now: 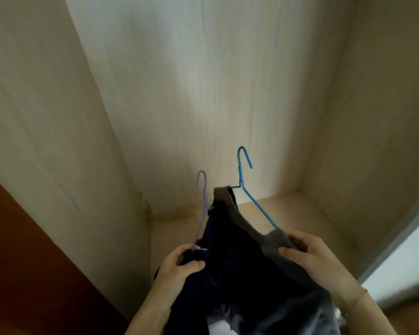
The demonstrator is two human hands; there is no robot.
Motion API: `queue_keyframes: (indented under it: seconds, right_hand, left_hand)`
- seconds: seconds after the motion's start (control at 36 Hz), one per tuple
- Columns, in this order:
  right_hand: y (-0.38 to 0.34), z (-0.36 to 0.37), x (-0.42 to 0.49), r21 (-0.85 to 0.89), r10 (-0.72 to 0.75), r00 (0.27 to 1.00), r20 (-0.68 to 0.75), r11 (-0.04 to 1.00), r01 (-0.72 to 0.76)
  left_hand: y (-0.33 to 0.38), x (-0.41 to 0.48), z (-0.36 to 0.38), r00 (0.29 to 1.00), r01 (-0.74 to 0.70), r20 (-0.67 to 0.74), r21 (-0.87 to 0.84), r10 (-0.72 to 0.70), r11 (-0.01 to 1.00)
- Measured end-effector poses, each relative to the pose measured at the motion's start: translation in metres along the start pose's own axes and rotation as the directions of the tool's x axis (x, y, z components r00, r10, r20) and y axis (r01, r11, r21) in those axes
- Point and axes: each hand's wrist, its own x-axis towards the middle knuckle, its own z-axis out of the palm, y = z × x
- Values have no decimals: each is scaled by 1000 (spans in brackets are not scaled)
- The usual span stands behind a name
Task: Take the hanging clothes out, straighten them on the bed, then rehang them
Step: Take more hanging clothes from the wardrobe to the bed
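I hold a bundle of dark clothes in front of an open wardrobe. My left hand [179, 264] grips a dark navy garment [230, 262] together with the lower end of a purple wire hanger [203, 204]. My right hand [307, 255] grips the shoulder of a brown-grey garment [271, 240] that sits on a blue wire hanger [249, 189]. Both hanger hooks point up and hang on nothing. The lower parts of the clothes drop out of view between my forearms.
The wardrobe compartment has pale wood walls [203, 93] and a pale floor [288, 209] with a stain in its left corner. A reddish-brown panel [22, 250] stands at the left. A grey door frame edge [402, 238] runs along the right.
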Motion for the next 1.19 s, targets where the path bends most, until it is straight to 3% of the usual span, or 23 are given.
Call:
queue_keyframes:
  seconds: [0.25, 0.36, 0.47, 0.64, 0.78, 0.94, 1.19]
  right_hand:
    - [45, -7, -75, -50, 88, 961, -263, 993, -105]
    - [40, -1, -108, 59, 126, 896, -426, 992, -112]
    - [37, 17, -141, 59, 112, 809, -577, 994, -96]
    - [34, 84, -192, 168, 154, 599, -786, 985, -34]
    - [38, 168, -236, 228, 219, 414, -883, 973, -30]
    - [26, 266, -302, 297, 305, 216, -927, 952, -69]
    - [11, 388, -397, 436, 427, -164, -889, 900, -23]
  left_hand:
    - [-28, -21, 15, 985, -88, 162, 183, 59, 979]
    - [-28, -26, 19, 960, -176, 252, 200, 123, 964]
    - [-27, -31, 18, 918, -240, 365, 208, 152, 948]
    - [-28, -35, -4, 818, -400, 511, 178, 263, 899]
    - [-47, -54, -35, 701, -467, 672, 177, 240, 867]
    - [-63, -81, -73, 500, -486, 862, 205, 78, 850]
    - [-85, -124, -114, 255, -548, 964, 211, -79, 809]
